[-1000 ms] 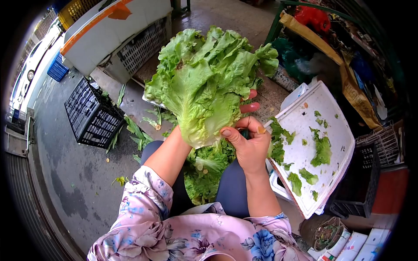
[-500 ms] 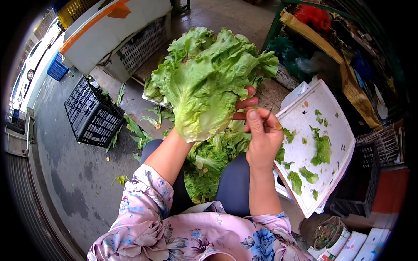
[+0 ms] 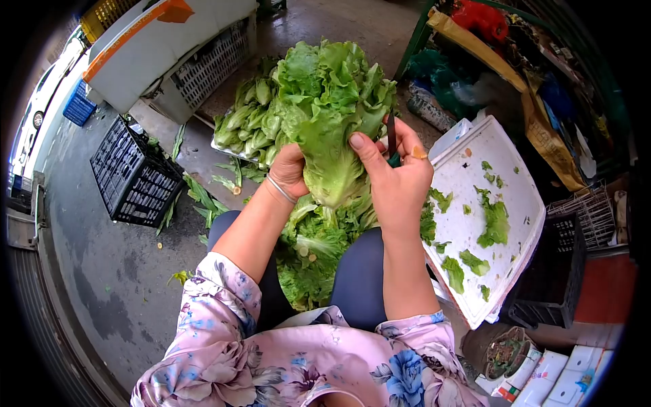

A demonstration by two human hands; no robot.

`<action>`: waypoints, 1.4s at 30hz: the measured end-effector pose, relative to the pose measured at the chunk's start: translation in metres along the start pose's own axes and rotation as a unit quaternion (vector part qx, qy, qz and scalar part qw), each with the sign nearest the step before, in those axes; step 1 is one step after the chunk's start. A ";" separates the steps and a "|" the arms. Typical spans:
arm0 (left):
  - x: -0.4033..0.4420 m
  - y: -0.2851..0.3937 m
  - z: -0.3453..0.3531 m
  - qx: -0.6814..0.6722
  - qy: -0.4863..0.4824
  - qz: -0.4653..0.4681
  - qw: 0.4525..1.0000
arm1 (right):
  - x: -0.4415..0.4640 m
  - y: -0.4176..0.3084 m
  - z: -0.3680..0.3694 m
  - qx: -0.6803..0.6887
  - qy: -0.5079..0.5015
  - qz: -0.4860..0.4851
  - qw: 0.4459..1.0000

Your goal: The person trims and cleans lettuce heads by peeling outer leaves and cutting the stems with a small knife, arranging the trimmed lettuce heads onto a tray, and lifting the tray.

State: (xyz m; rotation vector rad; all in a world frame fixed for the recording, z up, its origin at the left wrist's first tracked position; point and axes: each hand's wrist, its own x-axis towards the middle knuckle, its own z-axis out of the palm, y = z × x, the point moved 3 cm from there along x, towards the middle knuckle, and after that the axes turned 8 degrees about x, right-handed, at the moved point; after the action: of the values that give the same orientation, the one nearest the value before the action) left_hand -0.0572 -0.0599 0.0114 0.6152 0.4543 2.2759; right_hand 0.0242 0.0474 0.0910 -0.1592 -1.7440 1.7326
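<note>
A large head of green lettuce (image 3: 332, 115) is held up in front of me, its pale base pointing down. My left hand (image 3: 290, 173) is closed round the left side of that base, a bracelet on its wrist. On the other side, my right hand (image 3: 401, 166) is closed on a small knife (image 3: 391, 133) with a dark blade and a bit of green handle showing. The right thumb presses against the outer leaves. Below both hands, between my knees, lies a heap of lettuce (image 3: 315, 247) with cut stem ends showing.
At my right, a tilted white foam lid (image 3: 468, 264) carries torn leaves. Slender green vegetables (image 3: 247, 125) are piled beyond the lettuce. A black crate (image 3: 132, 173) stands on the left, near a white bin (image 3: 135, 61). Another black crate (image 3: 549, 278) sits at the right.
The lettuce has turned and its base is lifted a little. My left hand has come from behind it to its left side. The knife now shows in my right hand, which touches the leaves.
</note>
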 end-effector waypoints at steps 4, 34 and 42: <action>-0.002 0.003 -0.011 0.023 0.058 -0.012 0.998 | 0.003 0.002 -0.003 0.046 0.009 0.023 0.999; -0.005 0.007 0.016 0.138 0.025 0.007 0.990 | -0.021 -0.020 -0.006 -0.141 -0.215 -0.023 0.966; -0.006 0.007 0.012 0.156 -0.019 -0.038 0.987 | 0.003 -0.036 -0.028 0.028 -0.051 -0.022 0.998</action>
State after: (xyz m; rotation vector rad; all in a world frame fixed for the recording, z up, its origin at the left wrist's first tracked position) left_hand -0.0503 -0.0676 0.0227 0.7805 0.8120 2.1338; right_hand 0.0499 0.0680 0.1229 -0.0069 -1.7556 1.7833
